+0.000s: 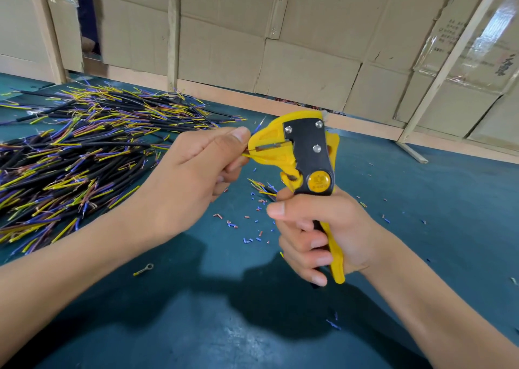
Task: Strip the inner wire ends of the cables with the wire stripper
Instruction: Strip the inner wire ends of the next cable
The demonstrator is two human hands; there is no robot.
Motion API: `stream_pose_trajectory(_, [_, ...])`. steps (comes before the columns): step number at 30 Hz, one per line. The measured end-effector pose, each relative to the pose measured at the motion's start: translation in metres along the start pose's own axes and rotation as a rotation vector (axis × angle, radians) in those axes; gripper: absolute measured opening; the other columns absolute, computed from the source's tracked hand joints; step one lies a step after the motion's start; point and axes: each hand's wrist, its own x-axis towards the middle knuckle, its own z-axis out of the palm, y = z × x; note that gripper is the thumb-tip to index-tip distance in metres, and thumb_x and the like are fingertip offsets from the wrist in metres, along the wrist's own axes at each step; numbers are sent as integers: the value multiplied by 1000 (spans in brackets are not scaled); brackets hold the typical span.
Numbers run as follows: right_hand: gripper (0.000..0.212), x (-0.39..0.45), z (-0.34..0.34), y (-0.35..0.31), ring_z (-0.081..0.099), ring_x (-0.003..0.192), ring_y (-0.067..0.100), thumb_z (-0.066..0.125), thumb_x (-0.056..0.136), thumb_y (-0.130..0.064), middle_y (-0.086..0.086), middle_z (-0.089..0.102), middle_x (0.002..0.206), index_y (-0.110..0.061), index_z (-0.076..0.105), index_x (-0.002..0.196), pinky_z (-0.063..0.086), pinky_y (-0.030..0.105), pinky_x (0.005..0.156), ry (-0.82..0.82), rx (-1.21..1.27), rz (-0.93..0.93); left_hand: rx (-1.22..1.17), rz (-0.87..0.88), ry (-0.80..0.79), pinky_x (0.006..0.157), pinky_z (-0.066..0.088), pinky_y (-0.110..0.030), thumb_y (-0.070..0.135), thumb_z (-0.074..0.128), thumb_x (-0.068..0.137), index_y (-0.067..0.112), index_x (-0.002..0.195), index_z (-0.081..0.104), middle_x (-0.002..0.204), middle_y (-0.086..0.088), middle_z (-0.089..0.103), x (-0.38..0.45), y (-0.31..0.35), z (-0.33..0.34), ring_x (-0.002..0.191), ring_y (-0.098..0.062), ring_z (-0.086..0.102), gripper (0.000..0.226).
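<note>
My right hand [317, 228] grips the handles of a yellow and black wire stripper [303, 155], held upright above the table with its jaws pointing left. My left hand [193, 172] pinches a cable at the jaws; a thin yellow inner wire [248, 155] runs from my fingers into the jaw slot, and a blue wire tip [259, 126] sticks up above my thumb. Most of that cable is hidden inside my left hand. A big pile of black cables [84, 144] with yellow, blue and brown inner wires lies at the left.
Small cut bits of insulation [247, 228] are scattered on the teal table [224, 326] under my hands. A few more cable ends [261, 186] lie below the stripper. A ring terminal piece [144, 269] lies nearer me. Cardboard panels [280, 46] on wooden posts wall off the far edge.
</note>
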Motion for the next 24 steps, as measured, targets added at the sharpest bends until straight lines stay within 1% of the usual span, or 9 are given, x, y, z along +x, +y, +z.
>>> stream_pose_trajectory(4, [32, -3, -6, 0, 37, 35, 15, 68, 82, -15, 3, 35, 47, -13, 48, 58, 48, 29, 42, -116, 65, 37, -116, -115, -56, 50, 7, -21, 36, 45, 92, 27, 51, 43, 51, 11, 25, 3, 0, -2, 48, -11, 12, 42])
stream_pose_trajectory(7, [23, -4, -14, -2, 51, 49, 23, 71, 86, -11, 11, 46, 58, -4, 54, 70, 55, 45, 59, -235, 96, 7, -99, -106, -116, 49, 10, -19, 35, 45, 94, 25, 54, 44, 52, 10, 23, 5, 1, -6, 47, -12, 13, 41])
stream_pose_trajectory(9, [15, -4, -17, -2, 54, 56, 27, 60, 89, -7, 13, 50, 63, -1, 57, 75, 54, 53, 68, -232, 83, -47, -92, -94, -120, 49, 11, -19, 35, 44, 94, 20, 59, 52, 53, 8, 22, 6, 1, -6, 47, -12, 12, 40])
stream_pose_trajectory(11, [12, -2, -18, -2, 54, 60, 29, 59, 88, -6, 13, 51, 66, -1, 56, 78, 53, 54, 70, -175, 98, -107, -157, -114, -101, 47, 10, -20, 35, 44, 93, 17, 67, 63, 54, 5, 21, 7, 1, -6, 46, -12, 11, 37])
stream_pose_trajectory(14, [14, 0, -20, -4, 53, 61, 29, 63, 86, -11, 11, 49, 67, -4, 53, 79, 53, 52, 69, -57, 204, -199, -354, -146, -53, 43, 10, -23, 26, 45, 91, 15, 86, 65, 60, 4, 20, 10, 4, -9, 48, -12, 11, 23])
stream_pose_trajectory(17, [13, 3, -22, -7, 52, 61, 29, 61, 84, -16, 10, 49, 67, -7, 55, 77, 54, 47, 66, 115, 320, -260, -526, -169, 93, 39, 16, -21, 15, 43, 97, 15, 92, 59, 61, 6, 20, 15, 5, -14, 48, -9, 13, 17])
stream_pose_trajectory(19, [12, 4, -23, -8, 53, 62, 30, 63, 85, -14, 12, 53, 69, -8, 59, 75, 54, 48, 65, 261, 274, -290, -663, -186, 185, 40, 23, -20, 16, 43, 101, 13, 97, 59, 61, 6, 22, 19, 2, -16, 48, -9, 17, 16])
stream_pose_trajectory(22, [16, 5, -24, -7, 59, 63, 34, 69, 86, -17, 16, 64, 71, -6, 65, 75, 56, 50, 66, 552, -79, -373, -819, -204, 241, 55, 42, -24, 20, 45, 102, 12, 109, 61, 65, 4, 38, 22, -3, -19, 54, -10, 40, 19])
stream_pose_trajectory(24, [29, 5, -22, -2, 64, 63, 27, 72, 85, -33, 8, 69, 69, -7, 63, 76, 58, 39, 69, 764, -530, -445, -838, -206, 253, 70, 54, -30, 24, 43, 104, 12, 111, 64, 70, 2, 52, 23, -7, -19, 66, -14, 60, 25])
